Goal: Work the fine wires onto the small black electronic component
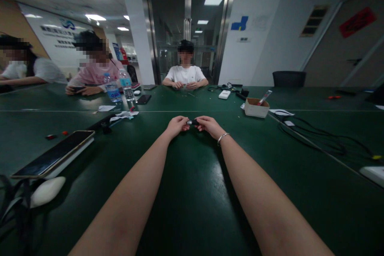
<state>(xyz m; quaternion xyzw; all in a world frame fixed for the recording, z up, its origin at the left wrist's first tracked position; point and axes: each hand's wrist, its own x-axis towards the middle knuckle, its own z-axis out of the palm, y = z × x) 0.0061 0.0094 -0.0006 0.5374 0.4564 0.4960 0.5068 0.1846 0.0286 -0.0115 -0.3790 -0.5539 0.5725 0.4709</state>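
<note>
Both of my hands meet over the green table, arms stretched forward. Between them is a small black piece with a silver metal end point(192, 122), which looks like a USB stick. My left hand point(178, 126) is closed in a pinch at the silver end. From the other side, my right hand point(210, 126) pinches the black end, and its fingers cover part of it. A silver bracelet point(223, 139) circles my right wrist.
On the left, a phone point(60, 154) rests on a white box near a white mouse-like object point(48, 192). Water bottles point(112, 89) stand beyond. A small carton point(257, 109) and black cables point(318, 136) lie to the right. Several people sit around the table point(186, 208).
</note>
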